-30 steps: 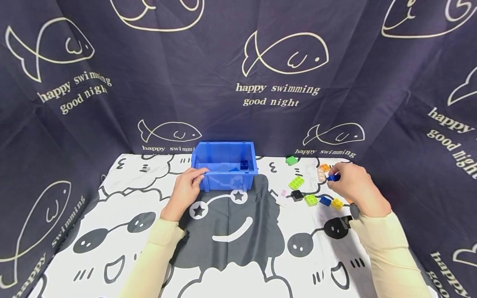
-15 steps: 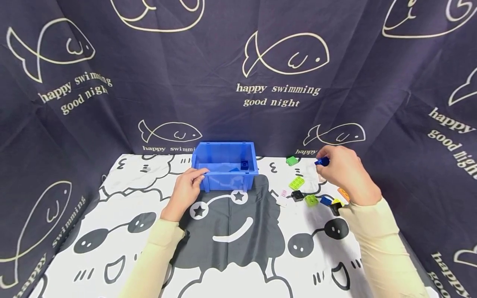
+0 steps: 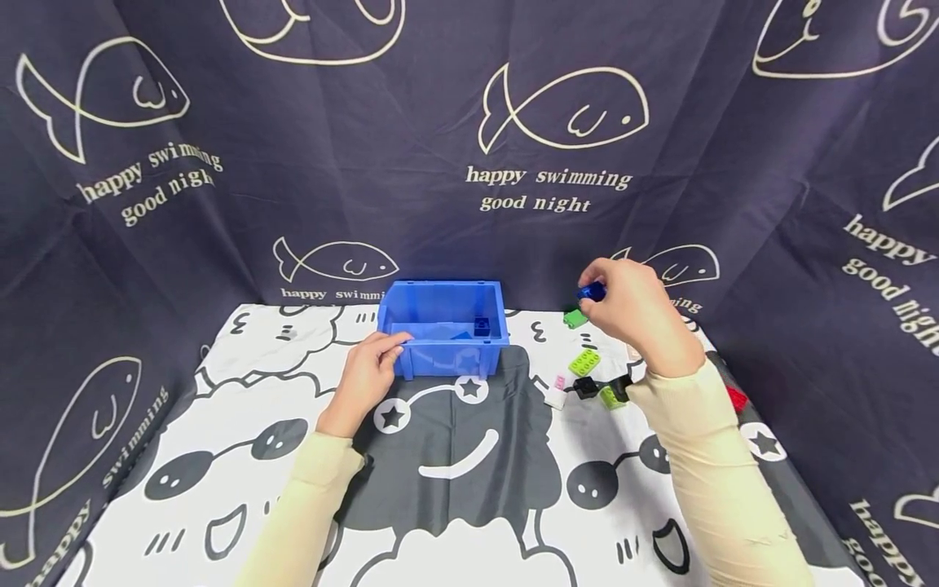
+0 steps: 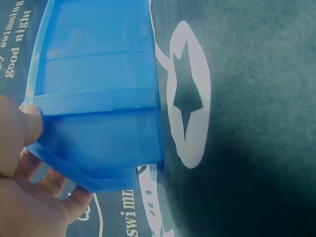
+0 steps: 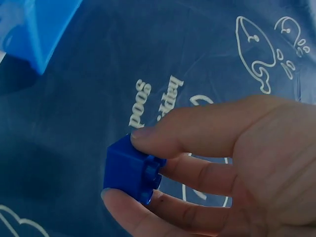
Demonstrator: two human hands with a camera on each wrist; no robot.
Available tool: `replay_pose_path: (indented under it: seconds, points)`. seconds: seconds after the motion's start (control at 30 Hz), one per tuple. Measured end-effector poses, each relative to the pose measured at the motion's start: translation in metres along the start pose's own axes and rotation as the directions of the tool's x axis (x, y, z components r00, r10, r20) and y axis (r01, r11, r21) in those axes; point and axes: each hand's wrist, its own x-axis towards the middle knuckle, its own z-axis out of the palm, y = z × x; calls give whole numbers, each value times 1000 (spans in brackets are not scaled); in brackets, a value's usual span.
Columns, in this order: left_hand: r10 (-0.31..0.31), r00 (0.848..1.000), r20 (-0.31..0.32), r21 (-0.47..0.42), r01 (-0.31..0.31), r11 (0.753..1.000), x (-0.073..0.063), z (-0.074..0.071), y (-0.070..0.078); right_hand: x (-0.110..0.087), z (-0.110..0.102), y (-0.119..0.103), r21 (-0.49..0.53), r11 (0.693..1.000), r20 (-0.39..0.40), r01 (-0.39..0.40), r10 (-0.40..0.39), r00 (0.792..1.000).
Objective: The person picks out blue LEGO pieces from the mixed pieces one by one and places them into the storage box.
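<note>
A blue plastic storage bin (image 3: 447, 359) stands at the back middle of the table. My left hand (image 3: 364, 375) grips its front left corner, thumb over the rim and fingers beneath it in the left wrist view. Inside the bin lies a dark blue toy brick (image 3: 481, 325). Up in the air to the right of the bin, my right hand (image 3: 631, 306) pinches a blue building brick (image 5: 127, 165) between thumb and fingertips, its studs facing the palm. Behind and below that hand lies a green brick (image 3: 575, 318).
Several loose bricks lie on the table right of the bin, among them a lime brick (image 3: 584, 361), a black brick (image 3: 585, 386), a white brick (image 3: 555, 398) and a red brick (image 3: 736, 398). My right forearm hides others. A dark fish-print curtain (image 3: 425, 163) rises behind the table.
My right hand has lifted the blue brick from among the loose bricks and carried it up and left, closer to the bin. The left hand and bin have stayed put.
</note>
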Motion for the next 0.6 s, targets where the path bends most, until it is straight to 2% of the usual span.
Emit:
replay_pose_path:
  seconds: [0.33, 0.6]
  points:
    - [-5, 1000, 1, -13, 5, 1000, 0, 0, 2, 15, 12, -26, 42, 998, -51, 42, -40, 998]
    - [-3, 1000, -4, -12, 3, 1000, -1, -1, 1, 32, 18, -49, 71, 996, -29, 50, -48, 998]
